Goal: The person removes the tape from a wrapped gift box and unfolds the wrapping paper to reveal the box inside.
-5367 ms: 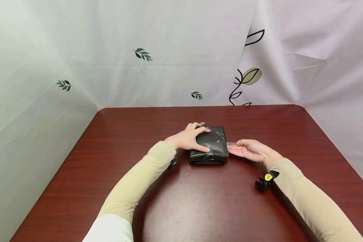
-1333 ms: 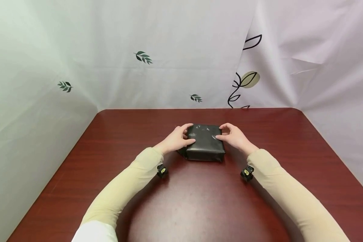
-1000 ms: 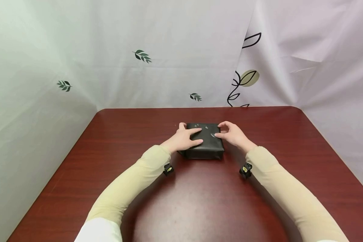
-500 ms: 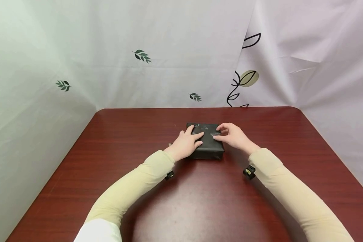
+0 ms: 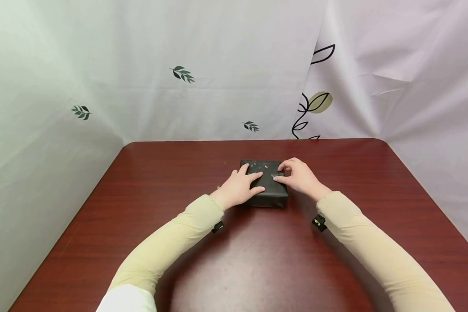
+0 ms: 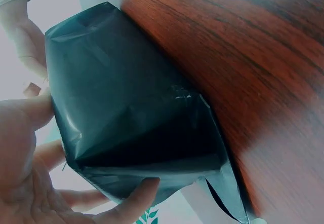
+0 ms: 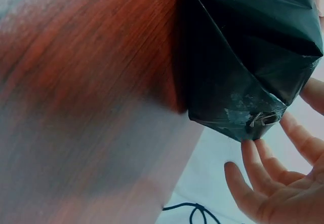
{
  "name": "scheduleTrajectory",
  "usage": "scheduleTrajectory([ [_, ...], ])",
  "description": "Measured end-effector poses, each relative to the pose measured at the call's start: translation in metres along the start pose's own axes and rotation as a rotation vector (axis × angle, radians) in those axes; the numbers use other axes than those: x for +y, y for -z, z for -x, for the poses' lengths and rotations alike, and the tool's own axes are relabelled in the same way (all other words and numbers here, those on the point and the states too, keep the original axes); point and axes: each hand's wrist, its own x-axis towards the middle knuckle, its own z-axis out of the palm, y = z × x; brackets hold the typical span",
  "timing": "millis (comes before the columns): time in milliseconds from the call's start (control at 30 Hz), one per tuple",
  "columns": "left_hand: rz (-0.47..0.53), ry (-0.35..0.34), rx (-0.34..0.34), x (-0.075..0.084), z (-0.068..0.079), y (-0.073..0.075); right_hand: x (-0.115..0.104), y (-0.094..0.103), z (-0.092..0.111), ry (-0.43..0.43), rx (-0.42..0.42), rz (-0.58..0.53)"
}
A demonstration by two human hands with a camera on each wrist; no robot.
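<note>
One black package [image 5: 271, 188], mostly covered, with one flap [image 6: 230, 186] standing loose

The package sits on the table, a little right of the middle and towards the far edge, its top lying flat between both hands. Its covering spreads over the top and the near side, so the main covering looks done. At its right end, the sheet is folded inward on a slanting crease, with a patch of clear tape [image 7: 248, 115] by the upper edge; that end seems largely fastened. At the left end, the flap sticks out past the body with a gap behind it, so that end appears unfinished. The underside is hidden, and how firmly the tape sticks cannot be told

The left hand [image 5: 235, 188] lies over the left part with its fingers spread, touching rather than clasping. The right hand [image 5: 300, 177] is at the right edge, fingers loosely bent and thumb on the top beside the tape, with no grip closing round anything; whether it presses hard cannot be told

Farther out come pale sleeves [image 5: 175, 236], two small black wrist cameras [image 5: 319, 222], the reddish-brown table [image 5: 226, 277] and a white backdrop [image 5: 226, 43] with leaf prints
</note>
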Motion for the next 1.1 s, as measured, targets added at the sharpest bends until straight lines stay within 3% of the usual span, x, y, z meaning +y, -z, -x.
scheduleTrajectory([
  [467,0.040,0.016,0.014,-0.001,0.001,-0.004,-0.014,0.000,-0.004,-0.020,0.009,0.144],
  [767,0.048,0.017,-0.014,0.001,0.003,-0.002,-0.021,0.003,-0.005,-0.049,0.004,0.225],
  [1100,0.041,0.000,-0.008,0.000,0.004,-0.001,-0.029,-0.001,-0.010,-0.011,0.007,0.277],
])
